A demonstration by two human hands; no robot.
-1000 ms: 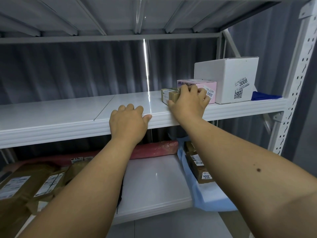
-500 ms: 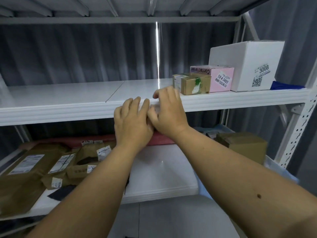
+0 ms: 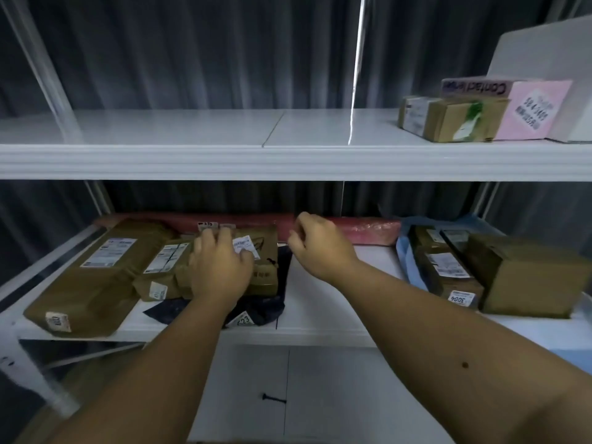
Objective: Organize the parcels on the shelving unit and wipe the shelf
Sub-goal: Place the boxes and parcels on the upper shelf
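Note:
On the lower shelf lies a heap of brown paper parcels over a dark plastic mailer. My left hand rests on top of this heap, fingers spread over a white label. To its right my right hand hovers with loosely curled fingers and holds nothing, just in front of a long red parcel at the back. A large flat brown mailer lies at the left. The upper shelf carries a small brown box, a pink box and a white box at its right end.
Right of my hands, brown cartons and a narrow box labelled 3004 sit on a blue bag. White uprights frame the unit. A dark curtain hangs behind. A small black screw lies on the floor below.
Both hands left the upper shelf's front edge and dropped to the lower shelf. My left hand now lies on the brown parcels. The view tilted down and moved closer.

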